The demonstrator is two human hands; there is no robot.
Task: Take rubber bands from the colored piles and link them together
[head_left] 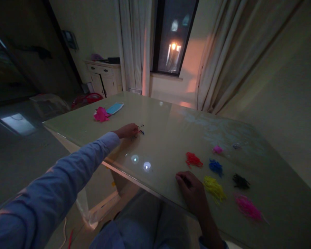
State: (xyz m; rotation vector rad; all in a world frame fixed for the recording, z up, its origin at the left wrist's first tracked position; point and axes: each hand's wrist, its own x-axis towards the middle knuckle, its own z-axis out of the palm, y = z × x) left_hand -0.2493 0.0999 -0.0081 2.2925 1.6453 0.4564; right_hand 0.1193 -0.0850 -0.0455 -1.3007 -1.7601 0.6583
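My left hand [129, 130] reaches across the table with its fingers pinched together. Small dark loops [142, 132], like thin rubber bands, lie at its fingertips; what is between the fingers is too small to make out. Near the front edge rests my right hand [193, 192], its fingers curled in and nothing visible in them. Beside it is a yellow pile [214, 188] of thin bands or strands. Similar piles in red [193, 159], blue [216, 167], black [241, 181] and pink [248, 206] lie around it.
The pale glossy table [160, 148] carries a crumpled pink piece [101, 114] and a light-blue face mask [115, 108] at the far left. A small pink scrap [217, 149] and a clear crumpled bit [236, 146] lie at right. A cabinet [106, 76] stands behind.
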